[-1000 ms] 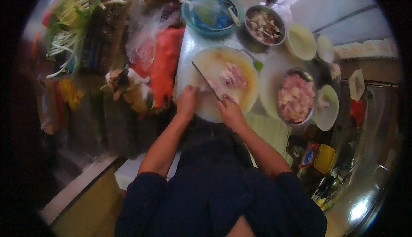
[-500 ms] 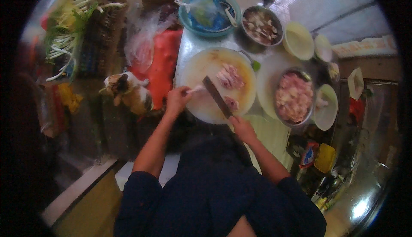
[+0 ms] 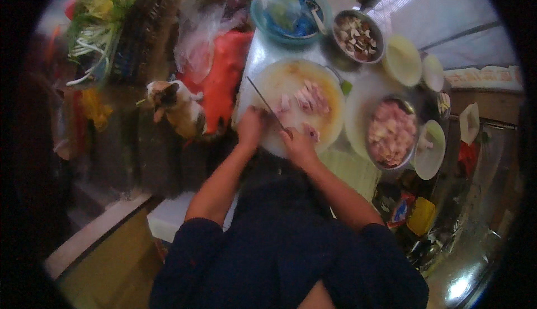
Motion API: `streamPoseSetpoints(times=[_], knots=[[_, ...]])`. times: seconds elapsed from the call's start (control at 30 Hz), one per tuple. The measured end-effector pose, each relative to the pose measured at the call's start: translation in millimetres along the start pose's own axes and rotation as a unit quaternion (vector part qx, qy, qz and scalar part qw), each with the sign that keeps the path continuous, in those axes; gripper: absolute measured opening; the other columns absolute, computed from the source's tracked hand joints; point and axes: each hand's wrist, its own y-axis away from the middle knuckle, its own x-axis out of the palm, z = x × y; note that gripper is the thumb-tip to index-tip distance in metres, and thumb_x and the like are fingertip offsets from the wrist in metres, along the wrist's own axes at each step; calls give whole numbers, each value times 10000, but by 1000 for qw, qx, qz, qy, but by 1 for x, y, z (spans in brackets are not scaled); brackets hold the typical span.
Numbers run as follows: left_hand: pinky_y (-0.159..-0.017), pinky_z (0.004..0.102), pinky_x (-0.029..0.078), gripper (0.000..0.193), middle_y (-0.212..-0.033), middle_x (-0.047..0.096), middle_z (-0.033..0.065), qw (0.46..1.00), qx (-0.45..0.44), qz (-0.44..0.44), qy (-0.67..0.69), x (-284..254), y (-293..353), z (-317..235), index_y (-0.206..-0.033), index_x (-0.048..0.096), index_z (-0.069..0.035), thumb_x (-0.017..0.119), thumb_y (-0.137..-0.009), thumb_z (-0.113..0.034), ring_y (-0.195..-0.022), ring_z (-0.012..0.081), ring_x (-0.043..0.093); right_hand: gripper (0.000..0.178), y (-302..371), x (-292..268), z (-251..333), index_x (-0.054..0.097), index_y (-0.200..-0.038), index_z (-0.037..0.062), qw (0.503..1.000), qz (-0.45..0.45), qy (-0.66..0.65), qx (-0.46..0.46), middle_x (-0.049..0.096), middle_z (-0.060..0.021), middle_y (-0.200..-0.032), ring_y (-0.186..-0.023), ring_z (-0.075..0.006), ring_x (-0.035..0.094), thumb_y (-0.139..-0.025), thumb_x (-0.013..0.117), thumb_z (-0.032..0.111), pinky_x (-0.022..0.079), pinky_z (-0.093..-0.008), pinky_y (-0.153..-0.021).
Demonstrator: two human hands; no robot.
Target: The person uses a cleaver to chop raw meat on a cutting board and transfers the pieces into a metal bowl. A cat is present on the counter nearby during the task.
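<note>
Grips dark cleaver (image 3: 265,102) in right hand (image 3: 301,148) beside pale-pink, white-streaked raw meat pieces (image 3: 313,98); cannot tell the hold of left hand (image 3: 251,127).

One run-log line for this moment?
right hand: grips knife | round board: bears meat pieces | left hand: at board's left edge, grip unclear | right side: metal bowl of meat

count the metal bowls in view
2: the nearer bowl, holding pink meat, right of the round cutting board; the farther bowl, holding pale and brown pieces, beside the blue basin.
</note>
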Motion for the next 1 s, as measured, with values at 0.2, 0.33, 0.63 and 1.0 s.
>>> streamPoseSetpoints(times=[0.2, 0.33, 0.63, 1.0], knots=[[-808, 510, 553, 267, -1044, 675, 183, 997, -45, 46, -36, -13, 6, -26, -1016, 733, -60, 826, -827, -224, -927, 413, 678, 440, -2, 6, -31, 699, -1167, 24, 999, 32, 19, 17, 711, -261, -1091, -1122, -505, 607, -1067, 542, 422, 448, -533, -1015], [-835, 508, 554, 288, -1045, 678, 179, 999, -20, -7, -39, -16, 0, -11, -999, 729, -56, 816, -825, -269, -961, 415, 681, 437, 29, -6, -41, 698, -1103, 1, 999, 19, -18, 32, 712, -260, -987, -966, -472, 668, -1058, 556, 412, 524, -494, -870], [-807, 385, 593, 437, -1151, 742, 184, 990, -32, 30, 132, -44, -31, -15, -1207, 732, -37, 846, -864, -282, -901, 286, 755, 480, 127, -42, -76, 675, -1288, 58, 992, 19, -67, 105, 745, -242, -1071, -1015, -449, 702, -1040, 588, 460, 544, -521, -892], [-892, 507, 559, 328, -1121, 697, 196, 905, 297, 267, -143, 42, -13, -124, -1086, 741, -72, 776, -849, -296, -1084, 374, 687, 528, 83, 2, -53, 700, -1197, 29, 990, 116, -70, 41, 727, -287, -1038, -1015, -505, 675, -1043, 544, 509, 522, -589, -916]])
